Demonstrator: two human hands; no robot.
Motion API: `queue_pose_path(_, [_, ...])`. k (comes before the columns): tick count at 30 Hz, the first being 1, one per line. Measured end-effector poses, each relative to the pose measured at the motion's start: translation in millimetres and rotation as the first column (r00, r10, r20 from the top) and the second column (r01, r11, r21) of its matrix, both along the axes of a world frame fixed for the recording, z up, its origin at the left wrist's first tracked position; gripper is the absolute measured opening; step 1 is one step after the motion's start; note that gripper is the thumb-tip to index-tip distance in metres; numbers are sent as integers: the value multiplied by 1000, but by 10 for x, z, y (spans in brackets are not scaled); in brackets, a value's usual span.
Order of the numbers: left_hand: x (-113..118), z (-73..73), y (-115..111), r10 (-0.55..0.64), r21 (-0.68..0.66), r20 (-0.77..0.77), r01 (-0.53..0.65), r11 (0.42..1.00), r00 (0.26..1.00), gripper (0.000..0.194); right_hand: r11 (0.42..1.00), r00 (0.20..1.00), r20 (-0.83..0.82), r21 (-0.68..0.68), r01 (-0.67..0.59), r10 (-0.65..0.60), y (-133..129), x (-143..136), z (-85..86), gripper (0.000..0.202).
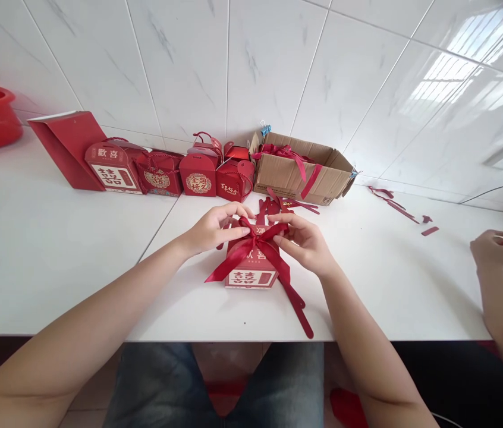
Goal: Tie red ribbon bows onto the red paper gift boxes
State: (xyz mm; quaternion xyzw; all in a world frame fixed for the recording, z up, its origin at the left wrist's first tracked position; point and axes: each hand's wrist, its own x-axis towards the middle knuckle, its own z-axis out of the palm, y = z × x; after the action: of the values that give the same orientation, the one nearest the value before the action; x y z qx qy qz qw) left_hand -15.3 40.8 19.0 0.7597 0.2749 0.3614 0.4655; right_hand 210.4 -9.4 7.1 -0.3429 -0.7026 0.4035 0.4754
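One red gift box (pixel 251 279), on the white table (pixel 68 255) directly before us, between our hands; printed face toward us, long axis not clear from above. One ribbon bow (pixel 257 240), at the box's upper front: long axis left to right through the loops, tails trailing toward us. We have our left hand (pixel 216 227) and right hand (pixel 304 242) at one loop each, neither nearer; thumbs and fingers pinched nearly together on them. Beyond: one cardboard carton (pixel 274 173) with red ribbon (pixel 285 152); left of it, red boxes (pixel 198 166) in a row.
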Motion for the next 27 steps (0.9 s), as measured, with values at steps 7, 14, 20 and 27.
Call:
queue_pose_path(7, [81, -50, -39, 201, 157, 68, -210, 965, 977, 15, 965, 981, 26, 188, 184, -192, 11, -56, -32, 33])
queue_pose_path(14, [51, -45, -16, 272, 258, 57, -277, 926, 961, 11, 924, 962, 86, 314, 220, -259, -2, -53, -22, 38])
queue_pose_path(20, [49, -19, -54, 260, 249, 33, -260, 933, 965, 11, 913, 965, 87, 355, 201, -246, 2, -61, -33, 42])
queue_pose_path(27, [67, 4, -132, 196, 203, 47, -202, 958, 979, 17, 908, 964, 105, 374, 188, -243, 1, -60, -34, 41])
